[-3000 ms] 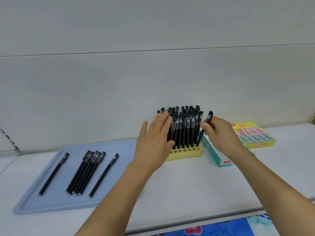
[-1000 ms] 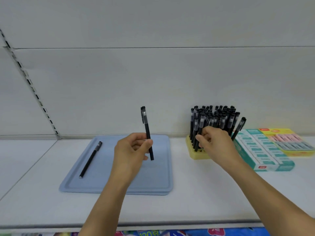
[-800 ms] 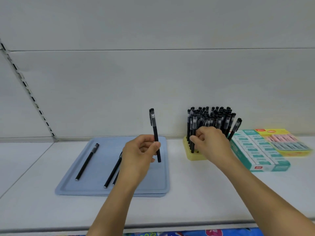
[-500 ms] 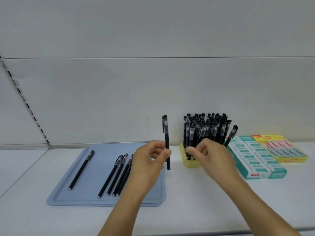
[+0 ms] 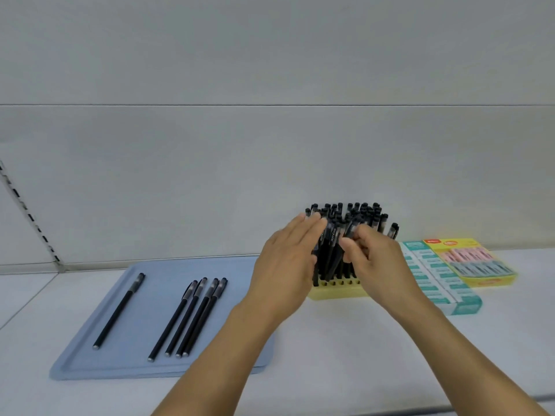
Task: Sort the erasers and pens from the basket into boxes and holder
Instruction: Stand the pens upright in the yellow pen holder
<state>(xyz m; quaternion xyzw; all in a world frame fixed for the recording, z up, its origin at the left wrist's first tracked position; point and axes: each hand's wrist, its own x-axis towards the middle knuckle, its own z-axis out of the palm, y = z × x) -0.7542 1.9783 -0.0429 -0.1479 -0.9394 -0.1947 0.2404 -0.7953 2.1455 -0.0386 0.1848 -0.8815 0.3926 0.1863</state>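
A yellow pen holder (image 5: pixel 339 291) stands on the white shelf, packed with upright black pens (image 5: pixel 357 213). My left hand (image 5: pixel 285 265) lies with straight fingers against the left side of the pen cluster. My right hand (image 5: pixel 378 262) pinches one black pen (image 5: pixel 350 231) at the front of the cluster, its lower part among the others. On the blue tray (image 5: pixel 168 271) at the left lie a single black pen (image 5: pixel 120 310) and a group of several pens (image 5: pixel 192 316). No eraser lies loose.
A teal eraser box (image 5: pixel 441 283) sits right beside the holder, and a yellow eraser box (image 5: pixel 471 262) lies further right. The grey back wall rises close behind. The shelf's front edge runs along the bottom.
The pen that my left hand held upright is now in my right hand at the holder. My left hand has opened and moved against the pens. The view has shifted right.
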